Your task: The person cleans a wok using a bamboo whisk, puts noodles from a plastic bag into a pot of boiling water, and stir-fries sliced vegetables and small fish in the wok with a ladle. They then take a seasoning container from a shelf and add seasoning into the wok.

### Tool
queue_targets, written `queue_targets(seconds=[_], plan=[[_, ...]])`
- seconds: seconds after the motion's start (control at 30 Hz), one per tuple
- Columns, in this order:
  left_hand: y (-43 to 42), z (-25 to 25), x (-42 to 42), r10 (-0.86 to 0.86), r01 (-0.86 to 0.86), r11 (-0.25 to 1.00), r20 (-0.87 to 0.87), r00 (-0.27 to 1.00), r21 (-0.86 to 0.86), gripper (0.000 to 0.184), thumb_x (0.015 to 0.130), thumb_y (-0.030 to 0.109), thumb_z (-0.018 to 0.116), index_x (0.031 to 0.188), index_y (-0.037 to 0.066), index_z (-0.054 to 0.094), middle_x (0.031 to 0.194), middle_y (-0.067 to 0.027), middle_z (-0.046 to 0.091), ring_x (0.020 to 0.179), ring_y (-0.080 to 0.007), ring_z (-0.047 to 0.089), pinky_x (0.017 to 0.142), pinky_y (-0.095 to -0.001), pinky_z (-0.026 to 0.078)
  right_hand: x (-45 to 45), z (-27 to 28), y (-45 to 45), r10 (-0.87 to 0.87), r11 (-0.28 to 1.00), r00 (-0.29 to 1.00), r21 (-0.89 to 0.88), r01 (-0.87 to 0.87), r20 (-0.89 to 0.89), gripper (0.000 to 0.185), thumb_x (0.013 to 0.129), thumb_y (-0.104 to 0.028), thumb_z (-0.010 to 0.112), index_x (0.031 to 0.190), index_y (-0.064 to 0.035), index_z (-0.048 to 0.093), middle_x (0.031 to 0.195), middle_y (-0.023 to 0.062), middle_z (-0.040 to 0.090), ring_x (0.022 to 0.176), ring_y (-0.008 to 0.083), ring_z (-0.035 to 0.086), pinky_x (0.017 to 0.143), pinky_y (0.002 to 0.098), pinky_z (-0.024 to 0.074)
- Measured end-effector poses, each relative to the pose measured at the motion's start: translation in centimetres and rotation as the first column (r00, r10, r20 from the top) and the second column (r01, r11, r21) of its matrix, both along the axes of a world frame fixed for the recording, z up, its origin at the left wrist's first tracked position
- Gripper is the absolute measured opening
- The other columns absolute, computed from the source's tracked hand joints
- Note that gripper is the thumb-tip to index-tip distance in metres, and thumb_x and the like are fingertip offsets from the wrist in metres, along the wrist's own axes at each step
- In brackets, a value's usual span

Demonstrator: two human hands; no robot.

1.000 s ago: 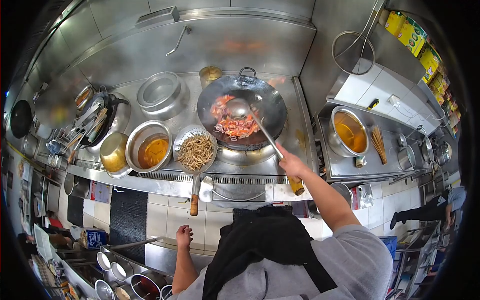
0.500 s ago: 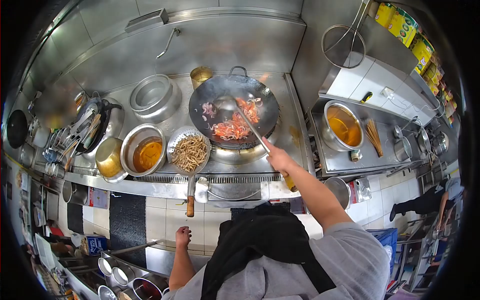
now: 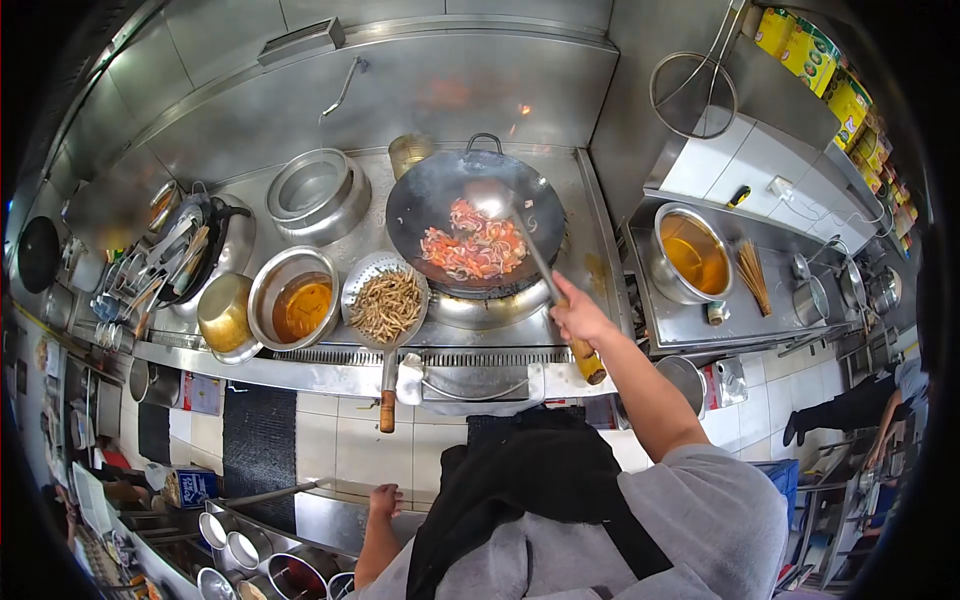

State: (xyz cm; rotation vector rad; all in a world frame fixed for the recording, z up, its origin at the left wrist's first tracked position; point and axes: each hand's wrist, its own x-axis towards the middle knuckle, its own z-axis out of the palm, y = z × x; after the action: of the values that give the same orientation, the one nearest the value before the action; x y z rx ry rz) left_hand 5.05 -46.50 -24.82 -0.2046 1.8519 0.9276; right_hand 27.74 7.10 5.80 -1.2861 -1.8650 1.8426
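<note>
A black wok (image 3: 415,205) sits over the burner, with sliced red and pale pieces of food (image 3: 475,245) gathered in its middle. My right hand (image 3: 580,312) is wrapped round the handle of a long metal ladle (image 3: 539,260) with a wooden end. The ladle's bowl is blurred and rests toward the far side of the wok, just beyond the food. Low beside my body, away from the stove, my left hand (image 3: 384,500) has its fingers loosely curled, with nothing visible in them.
Left of the wok, a perforated strainer (image 3: 388,362) holds thin brown strips, beside a pot of amber liquid (image 3: 258,300). Behind stand a lidded pot (image 3: 318,200) and a can (image 3: 409,155). Another pot of liquid (image 3: 665,265) stands right. Small flames show behind the wok.
The ladle's bowl has moved right and away across the wok, and the food is bunched closer together. My right hand has shifted slightly right. My left hand has dropped lower.
</note>
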Motion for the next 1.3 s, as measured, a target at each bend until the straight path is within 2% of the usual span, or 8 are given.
queue_targets(seconds=[0.13,0.2,0.37,0.67,0.8,0.83,1.03,1.3], plan=[[-2.4,0.8,1.1,0.082,-0.080,0.993,0.020,0.996,-0.088,0.024,0.095,0.027,0.057,0.112,0.012,0.064,0.083,-0.0062,0.068,0.065,-0.0184,0.061,0.050,-0.0369,0.044,-2.5,1.1,0.3,-0.179,0.967,0.983,0.196,0.165,0.051,0.082,0.090,0.001,0.053,0.159,-0.0196,0.014,0.068,0.0040,0.054,0.049,0.0126,0.048,0.045,0.0291,0.0427],[-3.1,1.1,1.3,0.081,-0.076,0.991,0.039,0.996,-0.111,0.024,0.095,0.027,0.056,0.112,0.012,0.064,0.083,-0.0061,0.067,0.065,-0.0182,0.061,0.050,-0.0366,0.043,-4.0,-0.3,0.5,-0.245,0.938,0.961,0.284,0.200,0.130,0.085,0.087,0.001,0.052,0.160,-0.0197,0.013,0.108,0.0194,0.066,0.054,0.0162,0.054,0.050,0.0350,0.0482],[-1.9,0.9,0.4,0.114,-0.108,0.989,0.057,0.992,-0.098,0.024,0.095,0.026,0.056,0.114,0.012,0.064,0.081,-0.0064,0.067,0.061,-0.0172,0.059,0.048,-0.0338,0.042,-3.0,-1.8,-0.9,0.021,0.982,0.994,-0.185,-0.041,-0.110,0.083,0.090,-0.001,0.053,0.160,-0.0239,0.013,0.066,0.0012,0.047,0.048,0.0114,0.046,0.046,0.0292,0.0418],[1.5,0.0,-1.0,0.057,-0.060,0.996,0.046,0.997,0.058,0.026,0.100,0.023,0.049,0.121,0.012,0.060,0.093,-0.0103,0.070,0.066,-0.0167,0.061,0.047,-0.0322,0.047,3.1,3.9,-5.0,0.313,0.948,0.926,-0.011,-0.318,0.211,0.081,0.092,-0.004,0.054,0.159,-0.0253,0.014,0.066,-0.0010,0.045,0.046,0.0080,0.046,0.044,0.0270,0.0415],[2.6,0.2,-0.9,-0.049,0.049,0.999,0.054,0.997,-0.007,0.026,0.100,0.023,0.050,0.120,0.012,0.060,0.094,-0.0103,0.071,0.064,-0.0167,0.061,0.047,-0.0325,0.047,2.9,-2.9,-1.4,0.140,0.676,0.871,0.597,-0.432,0.471,0.078,0.093,-0.008,0.053,0.159,-0.0246,0.014,0.090,0.0200,0.068,0.080,0.0365,0.067,0.078,0.0453,0.0526],[2.7,0.8,-1.1,-0.049,0.049,0.999,0.038,0.998,-0.003,0.025,0.099,0.023,0.050,0.120,0.012,0.060,0.094,-0.0100,0.071,0.064,-0.0167,0.061,0.047,-0.0325,0.047,3.1,-1.3,-1.8,0.128,0.749,0.855,0.516,-0.416,0.503,0.077,0.093,-0.011,0.053,0.158,-0.0243,0.014,0.106,0.0271,0.067,0.100,0.0452,0.062,0.094,0.0487,0.0455],[0.7,1.3,-2.1,0.097,-0.099,0.993,0.024,0.995,0.066,0.027,0.099,0.021,0.050,0.122,0.013,0.060,0.092,-0.0076,0.070,0.064,-0.0167,0.061,0.050,-0.0327,0.047,10.4,11.1,-7.1,0.227,0.794,0.724,0.307,-0.525,0.652,0.082,0.089,-0.015,0.053,0.158,-0.0297,0.011,0.101,0.0304,0.066,0.094,0.0470,0.063,0.089,0.0506,0.0488],[7.0,4.8,-3.3,0.257,-0.269,0.920,0.078,0.963,0.284,0.033,0.096,0.025,0.055,0.125,0.009,0.055,0.107,-0.0115,0.066,0.085,-0.0226,0.064,0.068,-0.0368,0.053,8.0,2.9,1.5,-0.002,0.715,0.546,0.382,-0.585,0.838,0.083,0.087,-0.010,0.052,0.154,-0.0424,0.017,0.099,0.0272,0.068,0.093,0.0432,0.066,0.085,0.0524,0.0505]])
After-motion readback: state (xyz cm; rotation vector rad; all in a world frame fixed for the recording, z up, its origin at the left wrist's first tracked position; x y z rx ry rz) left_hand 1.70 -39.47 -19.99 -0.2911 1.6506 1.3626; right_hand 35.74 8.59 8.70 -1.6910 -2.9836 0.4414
